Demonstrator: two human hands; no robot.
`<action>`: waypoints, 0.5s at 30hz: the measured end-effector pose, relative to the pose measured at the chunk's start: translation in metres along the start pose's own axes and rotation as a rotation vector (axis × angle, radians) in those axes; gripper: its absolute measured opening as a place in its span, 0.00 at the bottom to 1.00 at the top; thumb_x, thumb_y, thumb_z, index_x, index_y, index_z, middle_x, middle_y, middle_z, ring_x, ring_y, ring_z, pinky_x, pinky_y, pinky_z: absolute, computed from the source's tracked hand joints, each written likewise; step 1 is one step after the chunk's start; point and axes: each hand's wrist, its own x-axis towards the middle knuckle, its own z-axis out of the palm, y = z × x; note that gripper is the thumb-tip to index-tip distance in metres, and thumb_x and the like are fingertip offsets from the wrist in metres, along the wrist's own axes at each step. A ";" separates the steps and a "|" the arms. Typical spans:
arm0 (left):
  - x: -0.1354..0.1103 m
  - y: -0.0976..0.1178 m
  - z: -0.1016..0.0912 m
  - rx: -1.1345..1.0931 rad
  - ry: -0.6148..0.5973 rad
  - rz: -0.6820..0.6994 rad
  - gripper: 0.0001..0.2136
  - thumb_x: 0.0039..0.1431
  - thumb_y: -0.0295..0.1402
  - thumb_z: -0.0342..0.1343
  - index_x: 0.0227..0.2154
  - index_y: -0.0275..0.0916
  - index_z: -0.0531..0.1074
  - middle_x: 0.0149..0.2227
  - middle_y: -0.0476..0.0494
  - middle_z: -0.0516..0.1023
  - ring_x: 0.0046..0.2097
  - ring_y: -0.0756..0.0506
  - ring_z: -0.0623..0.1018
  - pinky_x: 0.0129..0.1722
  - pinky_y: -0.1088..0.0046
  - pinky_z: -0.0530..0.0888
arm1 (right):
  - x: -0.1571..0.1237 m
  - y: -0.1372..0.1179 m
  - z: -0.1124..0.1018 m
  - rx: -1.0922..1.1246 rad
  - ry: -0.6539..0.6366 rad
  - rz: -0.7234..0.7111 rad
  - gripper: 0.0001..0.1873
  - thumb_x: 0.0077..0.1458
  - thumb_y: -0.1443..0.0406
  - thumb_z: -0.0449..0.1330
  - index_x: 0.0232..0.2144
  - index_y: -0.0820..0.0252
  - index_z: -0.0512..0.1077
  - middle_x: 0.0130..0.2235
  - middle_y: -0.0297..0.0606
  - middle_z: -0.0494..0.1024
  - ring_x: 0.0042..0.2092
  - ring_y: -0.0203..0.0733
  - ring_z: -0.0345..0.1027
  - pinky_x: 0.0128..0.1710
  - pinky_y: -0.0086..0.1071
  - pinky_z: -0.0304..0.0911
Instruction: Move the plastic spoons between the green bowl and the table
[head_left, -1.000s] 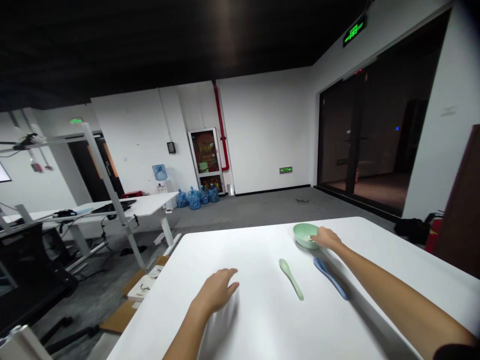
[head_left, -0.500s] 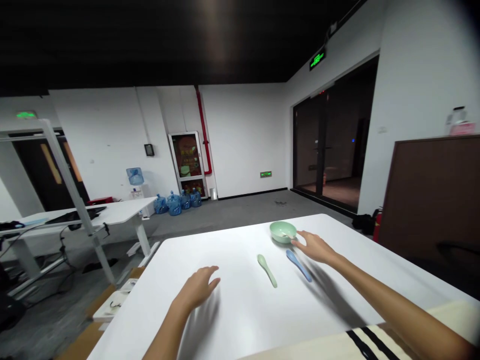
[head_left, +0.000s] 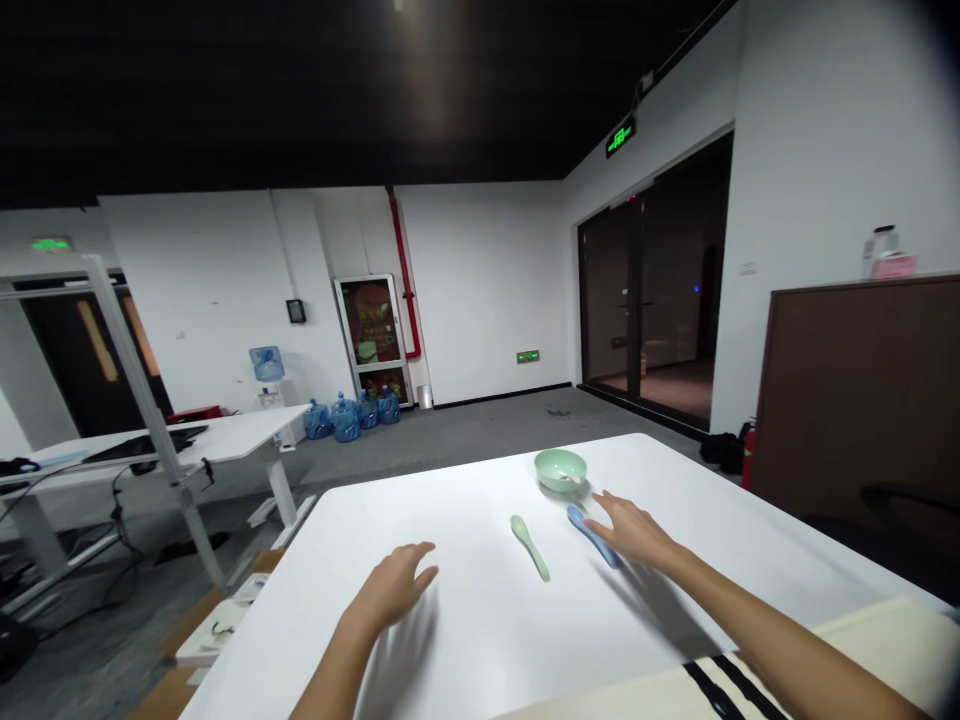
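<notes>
Drew the right hand (head_left: 634, 530) back from the rim of the bowl (head_left: 561, 470) since a second ago, toward the near edge of the table (head_left: 465, 640). Now lays it low over the blue spoon (head_left: 576, 517), fingers spread and stretched out, closed on nothing. Touching the handle or just above it, cannot tell which. Kept the left hand (head_left: 394, 590) much where it was, palm down toward the left edge of the table, fingers loosely extended and a little apart, holding nothing. Between the two hands, apart from both, the green spoon (head_left: 530, 547), lying flat with its scoop end toward the far edge and its handle slanting back toward the near edge. Just right of it, the blue spoon at a like slant, scoop end showing past the fingertips, the handle running along or under the hand. Beyond both spoons, toward the far edge, the pale green bowl, upright and clear of the hand, with a small white thing (head_left: 572, 477) lying inside against its near wall. Too small to tell what.
</notes>
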 end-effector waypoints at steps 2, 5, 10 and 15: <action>0.000 0.001 -0.001 0.007 -0.007 0.000 0.25 0.64 0.46 0.44 0.60 0.43 0.66 0.61 0.42 0.71 0.62 0.37 0.68 0.59 0.60 0.65 | -0.001 -0.001 -0.002 0.000 0.000 0.001 0.39 0.62 0.43 0.47 0.67 0.55 0.58 0.67 0.44 0.52 0.67 0.52 0.47 0.64 0.44 0.52; -0.001 0.002 -0.001 0.002 -0.007 -0.004 0.25 0.64 0.46 0.44 0.60 0.42 0.66 0.61 0.40 0.71 0.62 0.37 0.68 0.59 0.59 0.65 | 0.000 -0.001 -0.002 0.007 0.006 0.001 0.38 0.62 0.43 0.48 0.67 0.55 0.58 0.67 0.45 0.52 0.67 0.53 0.48 0.64 0.44 0.52; 0.000 0.000 -0.001 0.001 -0.003 -0.008 0.25 0.64 0.46 0.45 0.60 0.44 0.66 0.60 0.42 0.72 0.61 0.38 0.69 0.58 0.61 0.66 | 0.002 0.000 0.000 0.010 -0.004 0.011 0.38 0.62 0.44 0.47 0.67 0.58 0.58 0.66 0.46 0.52 0.67 0.52 0.47 0.64 0.44 0.52; 0.000 0.000 0.000 0.008 0.002 -0.004 0.24 0.64 0.46 0.45 0.60 0.44 0.66 0.60 0.42 0.72 0.61 0.38 0.69 0.58 0.60 0.66 | 0.002 0.001 0.000 0.034 0.026 -0.012 0.37 0.62 0.44 0.48 0.65 0.57 0.61 0.65 0.46 0.57 0.66 0.52 0.51 0.63 0.40 0.53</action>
